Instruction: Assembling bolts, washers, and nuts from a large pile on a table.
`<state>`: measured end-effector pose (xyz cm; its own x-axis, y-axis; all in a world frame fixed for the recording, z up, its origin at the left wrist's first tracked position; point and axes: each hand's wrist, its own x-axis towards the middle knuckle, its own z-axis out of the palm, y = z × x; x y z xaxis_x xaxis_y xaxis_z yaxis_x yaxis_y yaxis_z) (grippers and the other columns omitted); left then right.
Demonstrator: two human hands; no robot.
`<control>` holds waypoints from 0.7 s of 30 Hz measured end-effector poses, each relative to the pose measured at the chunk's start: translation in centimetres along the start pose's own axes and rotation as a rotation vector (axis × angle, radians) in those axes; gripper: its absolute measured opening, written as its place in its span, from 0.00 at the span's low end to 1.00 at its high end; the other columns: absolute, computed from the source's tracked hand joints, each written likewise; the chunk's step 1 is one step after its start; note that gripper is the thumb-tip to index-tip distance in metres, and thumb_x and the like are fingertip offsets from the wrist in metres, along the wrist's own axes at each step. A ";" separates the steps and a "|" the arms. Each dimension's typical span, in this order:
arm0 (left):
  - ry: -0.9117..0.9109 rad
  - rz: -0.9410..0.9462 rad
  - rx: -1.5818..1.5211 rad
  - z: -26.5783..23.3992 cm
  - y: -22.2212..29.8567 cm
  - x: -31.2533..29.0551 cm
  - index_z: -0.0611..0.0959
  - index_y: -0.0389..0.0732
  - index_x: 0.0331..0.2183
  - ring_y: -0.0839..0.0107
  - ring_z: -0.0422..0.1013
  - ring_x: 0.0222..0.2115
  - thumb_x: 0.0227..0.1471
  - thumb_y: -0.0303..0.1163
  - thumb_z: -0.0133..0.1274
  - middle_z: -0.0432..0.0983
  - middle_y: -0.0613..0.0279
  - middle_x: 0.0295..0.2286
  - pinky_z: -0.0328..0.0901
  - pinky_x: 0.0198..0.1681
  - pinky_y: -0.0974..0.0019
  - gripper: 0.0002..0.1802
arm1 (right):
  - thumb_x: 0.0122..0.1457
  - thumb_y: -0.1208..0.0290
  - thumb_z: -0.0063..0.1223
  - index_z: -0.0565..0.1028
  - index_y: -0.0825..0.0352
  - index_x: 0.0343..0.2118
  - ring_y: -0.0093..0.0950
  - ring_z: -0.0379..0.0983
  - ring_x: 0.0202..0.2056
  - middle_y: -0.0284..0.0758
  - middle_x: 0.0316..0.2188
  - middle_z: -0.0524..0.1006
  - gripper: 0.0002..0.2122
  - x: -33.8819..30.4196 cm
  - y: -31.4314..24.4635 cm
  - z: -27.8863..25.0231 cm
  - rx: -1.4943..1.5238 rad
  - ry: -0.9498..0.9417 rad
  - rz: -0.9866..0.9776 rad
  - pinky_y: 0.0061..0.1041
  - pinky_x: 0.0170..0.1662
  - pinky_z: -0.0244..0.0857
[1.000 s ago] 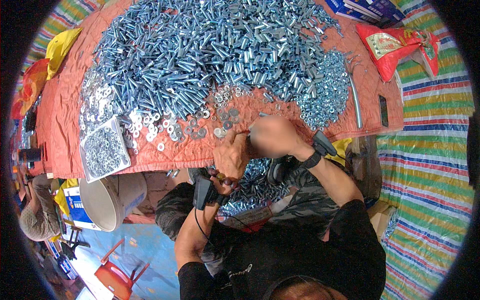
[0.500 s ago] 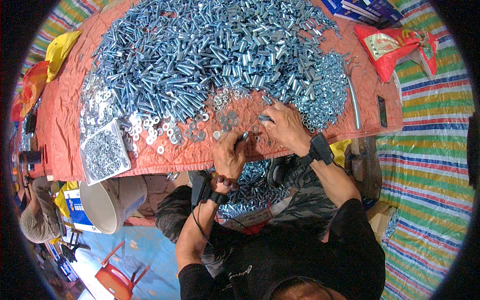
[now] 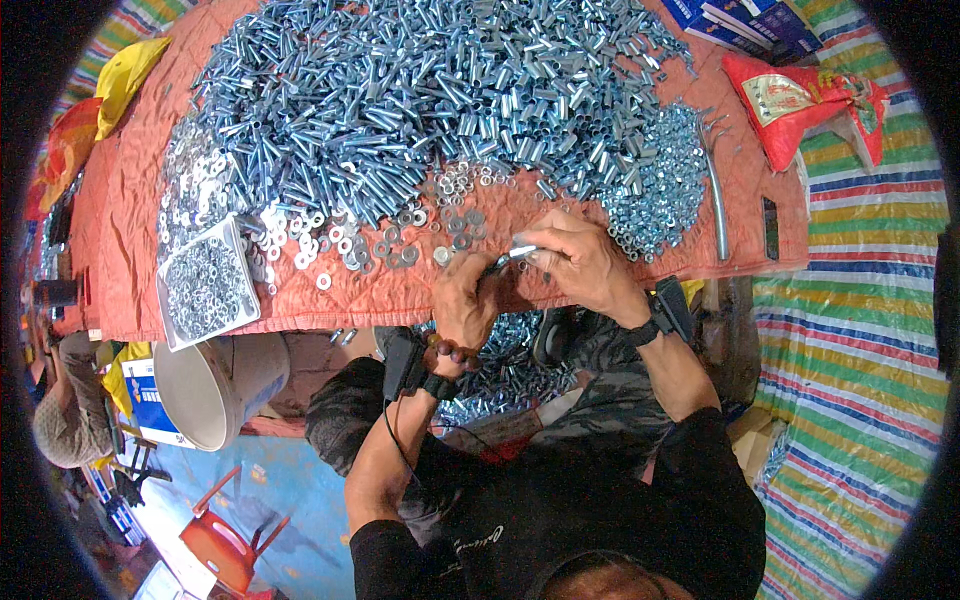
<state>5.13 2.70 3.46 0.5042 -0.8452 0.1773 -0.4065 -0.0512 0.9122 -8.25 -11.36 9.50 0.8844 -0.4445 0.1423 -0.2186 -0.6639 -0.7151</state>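
Note:
Over the near edge of the orange quilted cloth [image 3: 380,300], my two hands meet fingertip to fingertip. My left hand [image 3: 465,300] is closed round a small bolt [image 3: 497,264], mostly hidden by the fingers. My right hand [image 3: 585,268] pinches a short shiny metal sleeve [image 3: 522,252], its end against the bolt. Whether one sits inside the other I cannot tell. Loose flat washers [image 3: 402,256] lie left of my left hand, and spring washers [image 3: 465,180] lie beyond both hands. A large heap of bolts [image 3: 320,130] and sleeves [image 3: 530,120] fills the far side.
Nuts [image 3: 660,190] are piled at the right, beside a metal rod [image 3: 718,205] and a red bag [image 3: 790,105]. A white tray of washers [image 3: 208,295] stands at the left corner, above a pale bucket [image 3: 215,395]. More metal parts [image 3: 510,385] lie below the table edge.
My hands have come together, bringing the sleeve against the bolt. The right hand has turned and lowered slightly; the left has shifted a little up and right. The whole view has moved slightly.

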 end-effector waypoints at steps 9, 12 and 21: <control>0.013 0.040 -0.056 0.1 0.1 0.2 0.79 0.36 0.30 0.49 0.71 0.28 0.42 0.18 0.56 0.73 0.51 0.27 0.64 0.31 0.55 0.09 | 0.50 0.80 0.55 0.75 0.69 0.41 0.35 0.72 0.37 0.38 0.35 0.74 0.13 -0.2 -0.5 0.9 0.097 0.031 0.056 0.30 0.42 0.67; 0.002 0.023 -0.039 0.2 -0.2 0.1 0.80 0.36 0.30 0.49 0.71 0.29 0.42 0.18 0.56 0.73 0.51 0.27 0.64 0.31 0.55 0.08 | 0.50 0.85 0.52 0.73 0.71 0.45 0.22 0.70 0.32 0.34 0.35 0.73 0.16 -0.3 -0.5 0.9 0.138 0.018 0.081 0.23 0.34 0.66; 0.015 0.054 -0.013 0.2 -0.4 0.1 0.79 0.35 0.31 0.48 0.71 0.29 0.42 0.18 0.55 0.73 0.49 0.28 0.64 0.31 0.56 0.09 | 0.55 0.83 0.51 0.74 0.73 0.45 0.18 0.72 0.39 0.32 0.38 0.74 0.13 -0.8 0.3 1.6 0.721 0.141 0.339 0.17 0.41 0.69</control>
<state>5.18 2.50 3.08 0.4935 -0.8382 0.2318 -0.4236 0.0011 0.9058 -8.39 -10.22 8.12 0.7469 -0.6556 -0.1113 -0.1037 0.0505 -0.9933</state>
